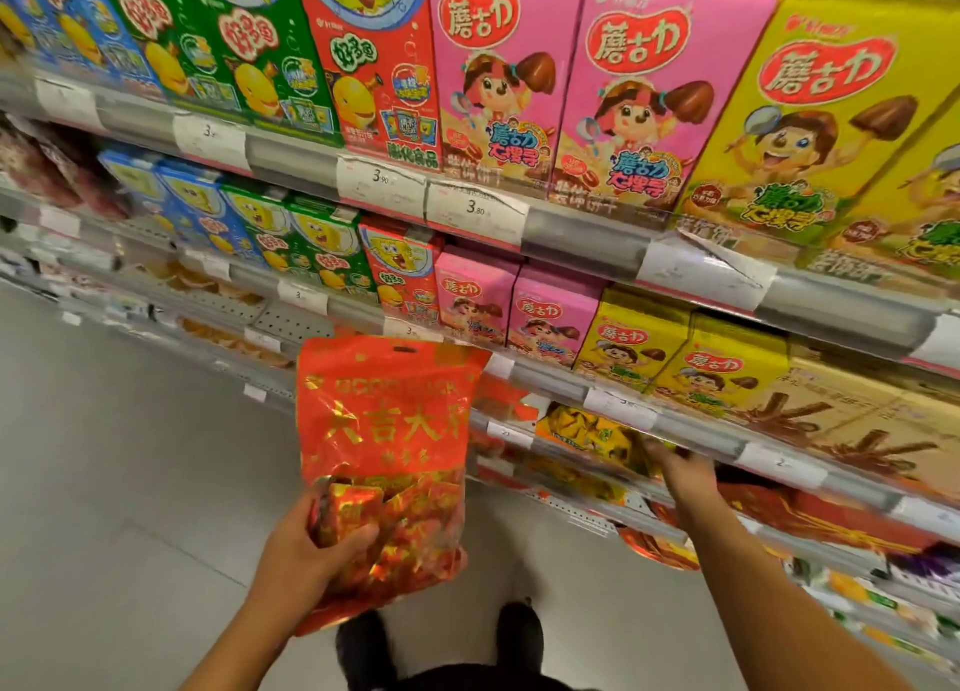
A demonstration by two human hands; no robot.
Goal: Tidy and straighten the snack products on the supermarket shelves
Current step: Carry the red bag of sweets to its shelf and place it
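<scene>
My left hand (pixel 306 555) grips the lower left of a red candy bag (pixel 384 430) with gold characters, held upright in front of the shelves, clear of them. My right hand (pixel 675 469) reaches into a lower shelf, its fingers against yellow and orange snack bags (pixel 592 433); the fingertips are blurred and partly hidden under the shelf rail. Above stand upright rows of pink boxes (pixel 519 311) and yellow boxes (pixel 675 357), with larger pink boxes (pixel 566 82) on the top shelf.
Shelf rails with price tags (pixel 475 207) run diagonally across. Blue, green and red cartoon boxes (pixel 291 238) fill the left. Brown stick-biscuit boxes (pixel 852 420) sit at right. Red bags (pixel 810 513) lie on a lower shelf. Grey floor (pixel 130 482) and my dark shoes (pixel 519 633) are below.
</scene>
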